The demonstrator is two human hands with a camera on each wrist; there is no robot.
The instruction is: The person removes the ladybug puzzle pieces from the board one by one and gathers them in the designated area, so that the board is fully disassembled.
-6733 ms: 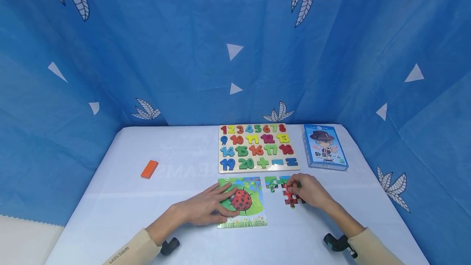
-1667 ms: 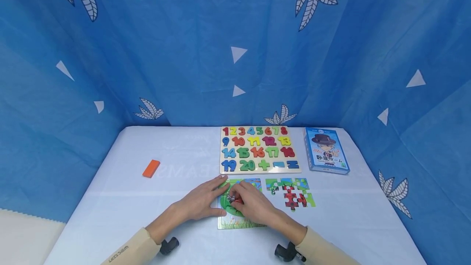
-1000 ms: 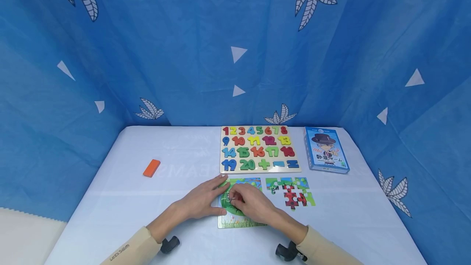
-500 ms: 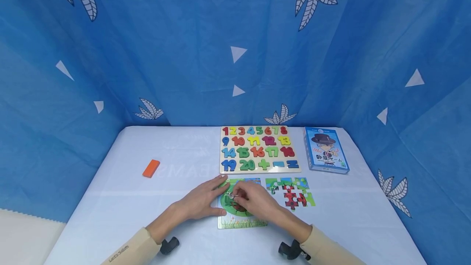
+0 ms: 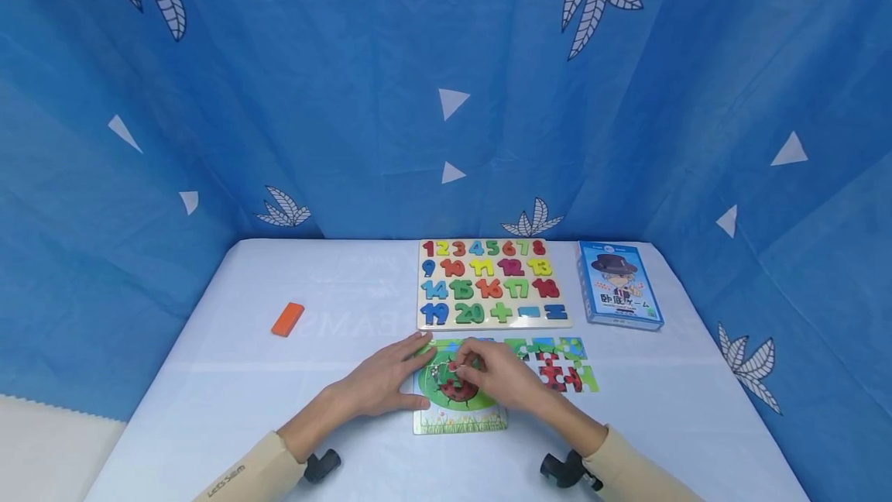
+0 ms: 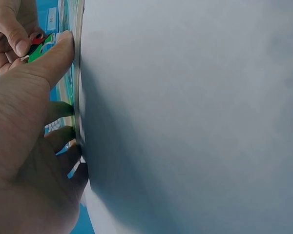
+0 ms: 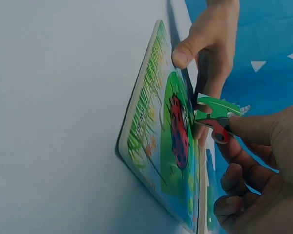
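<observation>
A flat ladybug jigsaw board (image 5: 460, 424) lies near the middle of the table. My left hand (image 5: 383, 382) rests along its left edge with the fingers spread and fairly straight, as the left wrist view also shows. Between thumb and fingers my right hand (image 5: 498, 374) pinches a green and red puzzle piece (image 7: 212, 112), tilted and held above the board in the right wrist view. Beside the board's right edge, several loose pieces, such as a red ladybug piece (image 5: 553, 379), lie partly joined; my right hand hides some of the board's upper right part.
Behind the jigsaw lies a wooden number board (image 5: 425, 324) filled with coloured numerals. A blue game box (image 5: 620, 285) stands at the back right. To the left sits an orange block (image 5: 287, 319). A blue cloth (image 5: 376, 99) hangs around the table's back and sides.
My right hand went from the loose pieces to the jigsaw board, then rose slightly and shifted right with the puzzle piece, uncovering more of the ladybug. My left hand stays on the board's edge.
</observation>
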